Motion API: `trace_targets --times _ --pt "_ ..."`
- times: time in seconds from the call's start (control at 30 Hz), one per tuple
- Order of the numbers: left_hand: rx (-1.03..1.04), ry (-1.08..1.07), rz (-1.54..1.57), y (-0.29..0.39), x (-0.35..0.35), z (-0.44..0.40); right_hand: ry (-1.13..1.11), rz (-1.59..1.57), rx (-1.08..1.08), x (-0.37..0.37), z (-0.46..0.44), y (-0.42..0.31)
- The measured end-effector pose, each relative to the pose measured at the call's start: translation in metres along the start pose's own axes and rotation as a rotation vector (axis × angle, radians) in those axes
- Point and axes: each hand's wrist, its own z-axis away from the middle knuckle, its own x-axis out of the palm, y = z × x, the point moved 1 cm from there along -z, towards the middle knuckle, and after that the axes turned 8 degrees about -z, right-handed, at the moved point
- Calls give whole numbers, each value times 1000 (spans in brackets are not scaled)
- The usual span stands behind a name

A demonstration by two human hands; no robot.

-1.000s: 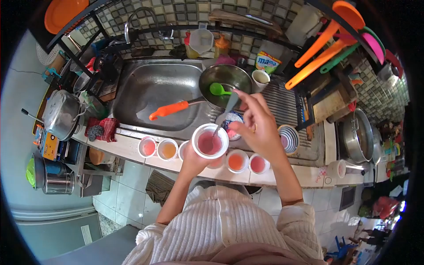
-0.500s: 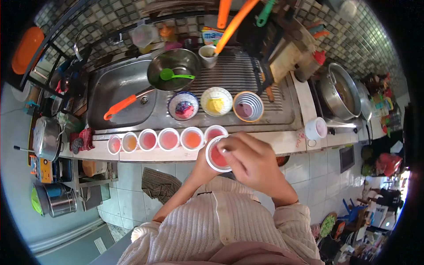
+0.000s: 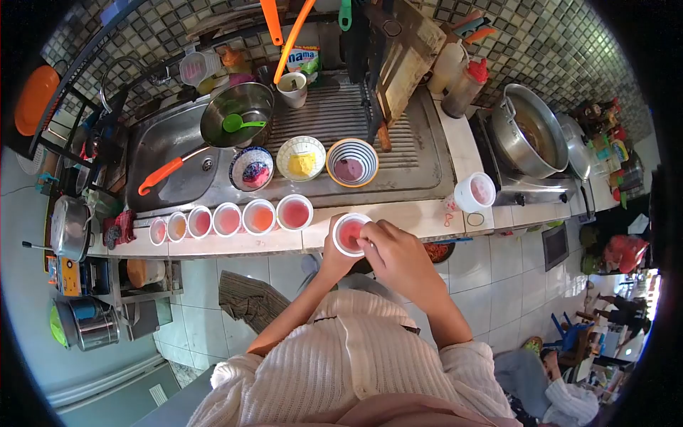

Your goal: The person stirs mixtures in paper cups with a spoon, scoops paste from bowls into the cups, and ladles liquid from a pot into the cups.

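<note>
My left hand (image 3: 337,260) is wrapped around a white plastic cup (image 3: 335,242) of pinkish-red liquid, held in front of the counter edge. Over the cup's right side, my right hand (image 3: 398,257) pinches with its fingertips down at the opening. Whatever those fingers grip is hidden from me. To the left, several similar cups stand in a row on the tiled ledge, among them a red-filled cup (image 3: 294,213) and an orange-pink one (image 3: 259,216). Behind are a blue-patterned bowl (image 3: 235,171), a white bowl with yellow contents (image 3: 282,165) and a striped bowl (image 3: 369,178) with purplish contents.
A metal pan (image 3: 210,128) with a green ladle (image 3: 233,123) sits by the sink (image 3: 160,146). On the right ledge stands another white cup (image 3: 462,197), near a large pot (image 3: 514,142) on the stove. A seated person's sleeve (image 3: 573,402) shows at lower right.
The view has turned, shifting the counter items leftward. My right fingertips have gone from above the cup down to its opening. A seated person has come into view at lower right.
</note>
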Motion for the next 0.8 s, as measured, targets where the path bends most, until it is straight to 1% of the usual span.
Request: trace_targets --times 0.1,0.13,0.23,0.37,0.43,0.47,0.53,0.57,0.63,0.67,0.73,0.77,0.8 --pt "-51 67 46 -9 12 -3 -45 -16 24 -7 -3 21" --pt "-50 91 35 -10 15 -6 -28 -29 37 -10 -5 23" --pt "-4 153 -35 -11 20 -11 -3 26 -24 -13 -11 35" --pt "6 223 -64 -22 23 -14 -41 90 -63 -7 -19 46" --pt "-19 203 -84 -29 22 -16 -156 60 -109 -3 -22 50" --pt "-18 210 -89 -32 21 -17 -157 57 -116 -3 -23 51" --pt "-78 217 59 -36 20 -18 -268 119 -137 -2 -23 52" --pt "-78 219 57 -36 20 -17 -269 117 -139 -3 -23 51" --pt "-45 219 -52 -36 19 -19 -214 246 -62 -7 -28 48" --pt "-44 221 -55 -36 19 -20 -213 244 -65 -6 -30 48" --pt "-5 234 -62 -39 20 -20 -127 211 -119 -1 -33 49" --pt "-6 235 -63 -40 19 -21 -127 209 -120 2 -33 52" --pt "15 218 -89 -41 18 -21 -165 185 -177 5 -33 55"
